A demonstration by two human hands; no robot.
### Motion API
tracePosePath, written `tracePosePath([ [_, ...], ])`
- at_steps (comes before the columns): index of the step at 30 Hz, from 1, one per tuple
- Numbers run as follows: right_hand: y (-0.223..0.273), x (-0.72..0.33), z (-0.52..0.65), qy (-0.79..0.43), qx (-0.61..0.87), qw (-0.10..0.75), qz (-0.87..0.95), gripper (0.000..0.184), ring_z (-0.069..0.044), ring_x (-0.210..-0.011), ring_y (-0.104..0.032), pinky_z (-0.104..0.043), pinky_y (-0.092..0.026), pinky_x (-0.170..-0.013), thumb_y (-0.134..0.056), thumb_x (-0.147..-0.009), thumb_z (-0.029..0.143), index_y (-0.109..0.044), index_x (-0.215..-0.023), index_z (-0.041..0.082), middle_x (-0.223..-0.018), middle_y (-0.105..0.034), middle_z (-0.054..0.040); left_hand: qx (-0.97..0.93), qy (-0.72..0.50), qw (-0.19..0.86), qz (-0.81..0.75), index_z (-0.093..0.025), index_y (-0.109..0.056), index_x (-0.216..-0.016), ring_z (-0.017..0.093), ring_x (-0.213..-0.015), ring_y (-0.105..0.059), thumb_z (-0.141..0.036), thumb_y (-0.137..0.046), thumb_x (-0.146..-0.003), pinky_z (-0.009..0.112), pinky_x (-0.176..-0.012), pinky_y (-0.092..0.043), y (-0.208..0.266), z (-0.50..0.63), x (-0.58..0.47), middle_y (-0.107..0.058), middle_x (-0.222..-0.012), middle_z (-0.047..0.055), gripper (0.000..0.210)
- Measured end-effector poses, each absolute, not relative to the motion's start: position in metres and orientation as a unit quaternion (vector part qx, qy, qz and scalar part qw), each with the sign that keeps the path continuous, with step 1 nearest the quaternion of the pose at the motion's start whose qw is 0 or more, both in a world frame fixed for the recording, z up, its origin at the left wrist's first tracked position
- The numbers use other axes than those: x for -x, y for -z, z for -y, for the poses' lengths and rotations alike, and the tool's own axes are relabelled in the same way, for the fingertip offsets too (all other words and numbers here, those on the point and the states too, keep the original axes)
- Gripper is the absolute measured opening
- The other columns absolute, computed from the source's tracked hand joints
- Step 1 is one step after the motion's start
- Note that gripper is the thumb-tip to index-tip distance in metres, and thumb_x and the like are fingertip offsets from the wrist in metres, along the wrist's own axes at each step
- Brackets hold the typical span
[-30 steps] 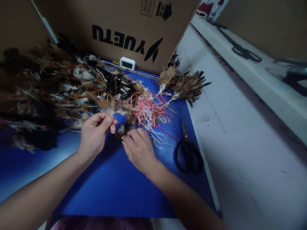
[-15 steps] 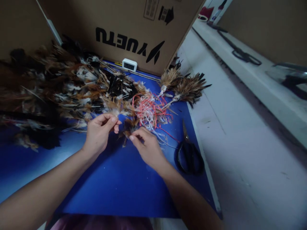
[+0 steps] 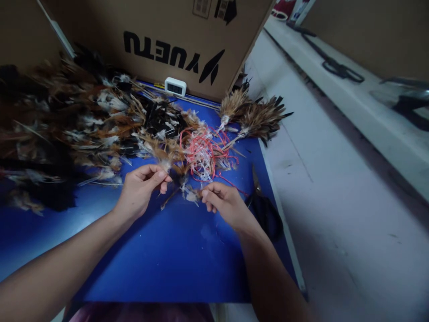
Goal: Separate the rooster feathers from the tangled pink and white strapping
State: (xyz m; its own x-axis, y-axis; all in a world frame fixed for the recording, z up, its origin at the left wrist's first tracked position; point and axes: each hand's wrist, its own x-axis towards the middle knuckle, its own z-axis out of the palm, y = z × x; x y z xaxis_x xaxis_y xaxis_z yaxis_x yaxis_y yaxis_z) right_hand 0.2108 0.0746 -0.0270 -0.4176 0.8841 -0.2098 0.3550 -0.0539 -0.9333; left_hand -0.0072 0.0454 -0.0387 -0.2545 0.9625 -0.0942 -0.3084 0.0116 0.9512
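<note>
My left hand [image 3: 141, 187] is closed in a pinch, thumb against fingers, on a brown feather [image 3: 165, 162] with a pale fluffy base. Just to its right, my right hand [image 3: 225, 203] pinches the end of a small feather [image 3: 191, 196] with whitish down. A thin brown stem lies on the blue tabletop [image 3: 161, 264] between the hands. Beyond them sits a tangle of pink and white strings [image 3: 204, 156]. To the left spreads a large heap of brown, black and white feathers [image 3: 100, 127].
Black-handled scissors [image 3: 264, 213] lie by the table's right edge, beside my right wrist. Two tied feather bundles [image 3: 263, 117] rest at the back right. A small white digital clock [image 3: 175, 86] stands before a cardboard box [image 3: 100, 22]. A wall with a ledge [image 3: 355, 103] runs along the right.
My right hand has moved right, away from my left hand, drawing a small downy feather with it. My left hand stays nearly in place. The view has shifted slightly.
</note>
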Motion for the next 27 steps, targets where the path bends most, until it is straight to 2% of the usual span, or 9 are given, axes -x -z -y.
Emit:
tracePosePath([
  [2, 0.027, -0.215, -0.075, -0.464, 0.506, 0.228, 0.690, 0.018, -0.010, -0.051, -0.052, -0.023, -0.041, -0.052, -0.052, -0.086, 0.028, -0.061, -0.074, 0.018, -0.061, -0.058, 0.0019, -0.337, -0.615, 0.513, -0.495, -0.015, -0.066, -0.067, 0.008, -0.048, -0.054, -0.027, -0.077, -0.071, 0.021, -0.050, -0.045, 0.039, -0.045, 0.007, -0.066, -0.062, 0.001, 0.016],
  [4, 0.028, -0.218, -0.074, -0.358, 0.533, 0.231, 0.731, 0.013, -0.013, -0.058, -0.056, -0.026, -0.044, -0.057, -0.052, -0.086, 0.025, -0.064, -0.089, 0.019, -0.071, -0.063, -0.0003, -0.341, -0.612, 0.513, -0.497, -0.015, -0.066, -0.067, 0.008, -0.048, -0.054, -0.027, -0.077, -0.071, 0.022, -0.051, -0.045, 0.039, -0.045, 0.007, -0.066, -0.062, 0.001, 0.017],
  [6, 0.028, -0.219, -0.073, -0.256, 0.542, 0.241, 0.763, 0.022, -0.017, -0.069, -0.060, -0.031, -0.048, -0.066, -0.053, -0.085, 0.021, -0.062, -0.105, 0.020, -0.084, -0.065, -0.0042, -0.343, -0.608, 0.514, -0.498, -0.015, -0.066, -0.067, 0.008, -0.048, -0.054, -0.027, -0.077, -0.071, 0.022, -0.051, -0.045, 0.039, -0.045, 0.006, -0.066, -0.062, 0.001, 0.017],
  [8, 0.026, -0.218, -0.071, -0.204, 0.508, 0.244, 0.800, 0.031, -0.020, -0.083, -0.061, -0.036, -0.049, -0.076, -0.052, -0.084, 0.015, -0.059, -0.114, 0.020, -0.098, -0.063, -0.0079, -0.343, -0.605, 0.516, -0.500, -0.015, -0.066, -0.067, 0.008, -0.048, -0.054, -0.027, -0.077, -0.071, 0.022, -0.051, -0.045, 0.039, -0.045, 0.006, -0.066, -0.062, 0.001, 0.017],
  [12, 0.025, -0.214, -0.068, -0.211, 0.408, 0.210, 0.863, 0.029, -0.023, -0.100, -0.057, -0.040, -0.048, -0.089, -0.053, -0.083, 0.010, -0.062, -0.108, 0.022, -0.105, -0.059, -0.0080, -0.340, -0.602, 0.522, -0.499, -0.015, -0.066, -0.066, 0.008, -0.047, -0.054, -0.028, -0.078, -0.070, 0.022, -0.050, -0.045, 0.039, -0.045, 0.005, -0.067, -0.063, 0.001, 0.018],
  [17, 0.029, -0.209, -0.066, -0.179, 0.416, 0.143, 0.880, 0.014, -0.023, -0.091, -0.055, -0.041, -0.047, -0.085, -0.055, -0.086, 0.011, -0.064, -0.093, 0.018, -0.096, -0.060, -0.0087, -0.344, -0.598, 0.525, -0.499, -0.016, -0.066, -0.066, 0.009, -0.047, -0.054, -0.029, -0.079, -0.069, 0.022, -0.050, -0.045, 0.038, -0.043, 0.004, -0.067, -0.062, 0.001, 0.019],
  [19, 0.030, -0.208, -0.067, -0.174, 0.417, 0.135, 0.882, 0.013, -0.022, -0.087, -0.055, -0.040, -0.047, -0.083, -0.052, -0.087, 0.010, -0.063, -0.086, 0.017, -0.091, -0.060, -0.0081, -0.344, -0.596, 0.524, -0.502, -0.016, -0.067, -0.066, 0.009, -0.047, -0.054, -0.030, -0.080, -0.069, 0.023, -0.049, -0.045, 0.038, -0.043, 0.004, -0.067, -0.062, 0.002, 0.019],
  [22, 0.029, -0.210, -0.068, -0.201, 0.414, 0.153, 0.874, 0.015, -0.020, -0.085, -0.055, -0.037, -0.046, -0.082, -0.051, -0.087, 0.008, -0.060, -0.081, 0.019, -0.088, -0.059, -0.0061, -0.343, -0.593, 0.522, -0.508, -0.016, -0.067, -0.066, 0.009, -0.047, -0.053, -0.031, -0.080, -0.068, 0.023, -0.049, -0.045, 0.038, -0.043, 0.004, -0.067, -0.062, 0.002, 0.021],
  [27, 0.022, -0.214, -0.069, -0.320, 0.433, 0.232, 0.810, 0.011, -0.015, -0.079, -0.058, -0.030, -0.045, -0.075, -0.057, -0.085, 0.012, -0.060, -0.078, 0.021, -0.083, -0.062, -0.0012, -0.355, -0.580, 0.522, -0.514, -0.015, -0.068, -0.067, 0.010, -0.047, -0.053, -0.032, -0.078, -0.070, 0.023, -0.049, -0.045, 0.040, -0.044, 0.003, -0.066, -0.062, 0.002, 0.019],
])
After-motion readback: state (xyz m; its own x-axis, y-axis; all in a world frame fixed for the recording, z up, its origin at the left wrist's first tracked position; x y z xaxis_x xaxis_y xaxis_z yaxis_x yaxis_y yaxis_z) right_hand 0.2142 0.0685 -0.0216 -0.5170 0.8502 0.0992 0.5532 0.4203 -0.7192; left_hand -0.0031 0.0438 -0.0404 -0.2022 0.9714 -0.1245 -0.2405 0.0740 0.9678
